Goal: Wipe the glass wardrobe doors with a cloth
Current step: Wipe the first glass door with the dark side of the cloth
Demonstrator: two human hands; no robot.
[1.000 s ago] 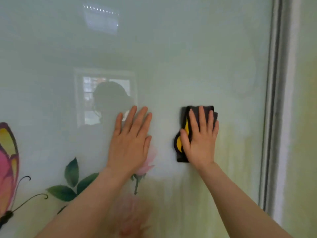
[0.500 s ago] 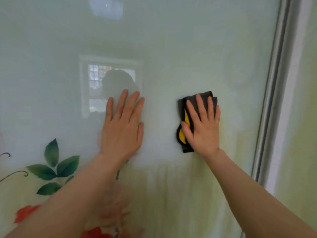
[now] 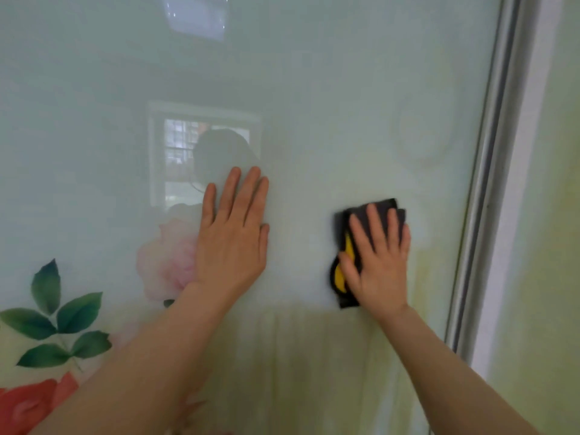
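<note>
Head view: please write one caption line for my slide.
Right hand presses a dark cloth on the glass door; left hand rests flat beside.

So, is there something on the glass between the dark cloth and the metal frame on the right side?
Nothing visible: the glass door is bare between the dark grey and yellow cloth under the right hand and the grey metal frame.

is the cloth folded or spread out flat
Folded: the dark cloth shows stacked layered edges at its top corner beside the right hand pressing it flat on the glass door.
</note>
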